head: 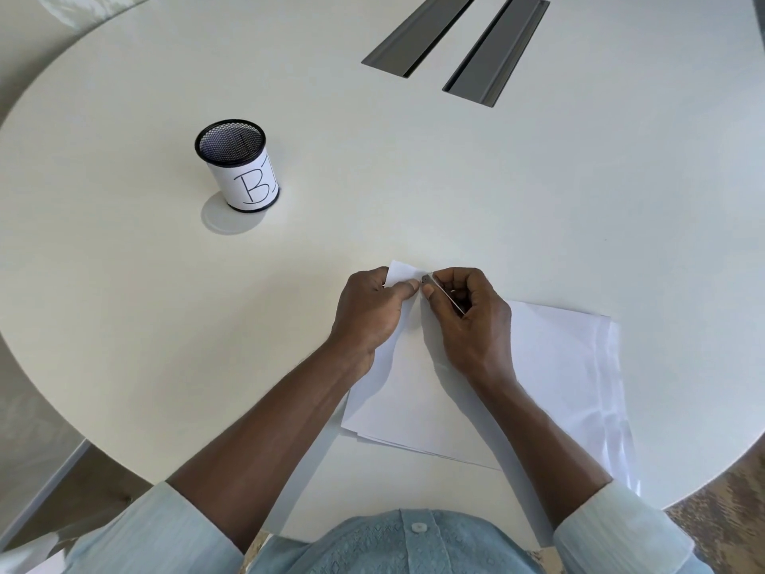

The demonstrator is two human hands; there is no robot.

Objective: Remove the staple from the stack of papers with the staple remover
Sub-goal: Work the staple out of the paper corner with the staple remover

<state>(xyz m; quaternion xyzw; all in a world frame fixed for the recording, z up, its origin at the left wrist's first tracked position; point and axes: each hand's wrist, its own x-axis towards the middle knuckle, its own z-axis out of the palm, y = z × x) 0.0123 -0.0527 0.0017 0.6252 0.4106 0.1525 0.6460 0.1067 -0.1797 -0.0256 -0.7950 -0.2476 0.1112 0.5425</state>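
Observation:
A stack of white papers [550, 366] lies on the white round table [372, 167], skewed, with its far corner raised. My left hand [366, 312] pinches that far corner between thumb and fingers. My right hand [467, 316] grips a thin metal staple remover [443, 294], whose tip touches the paper corner right beside my left thumb. The staple itself is too small to make out.
A black mesh pen cup [236, 165] with a white label marked "B" stands at the left, well apart from the papers. Two grey cable slots [459, 43] are set into the table at the far side. The table edge curves close to my body.

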